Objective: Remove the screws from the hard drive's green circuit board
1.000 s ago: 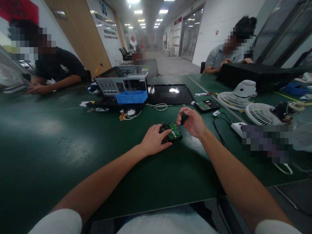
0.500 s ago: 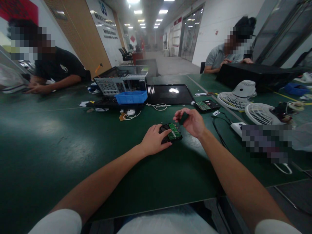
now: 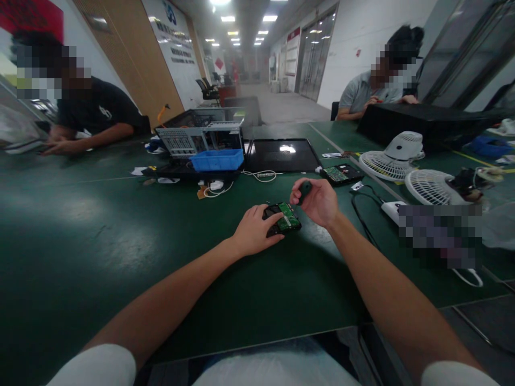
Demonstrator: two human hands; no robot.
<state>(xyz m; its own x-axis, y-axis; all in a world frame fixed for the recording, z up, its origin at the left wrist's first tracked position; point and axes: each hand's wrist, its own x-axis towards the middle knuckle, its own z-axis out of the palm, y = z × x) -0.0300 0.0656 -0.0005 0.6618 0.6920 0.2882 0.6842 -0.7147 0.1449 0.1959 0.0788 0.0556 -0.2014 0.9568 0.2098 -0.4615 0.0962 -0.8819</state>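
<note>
A hard drive (image 3: 288, 219) with its green circuit board facing up lies on the green table in front of me. My left hand (image 3: 252, 230) grips its left part, the thumb lying over the board and the fingers along the far side. Just above the drive's right end, my right hand (image 3: 316, 201) is closed around a screwdriver (image 3: 305, 190). The dark, rounded handle shows between thumb and fingers; its thin shaft is barely visible. Beyond my right hand lies a second drive (image 3: 341, 174), also board side up.
An open computer case (image 3: 201, 134) stands at the back with a blue tray (image 3: 217, 160) before it. A black glossy panel (image 3: 281, 155) lies alongside. White fan parts (image 3: 394, 158), a power strip (image 3: 392, 209) and cables are on the right. Two people sit across the table.
My right hand's fingers have curled and turned slightly, so more of the screwdriver handle shows. My left hand and the hard drive have stayed in place.
</note>
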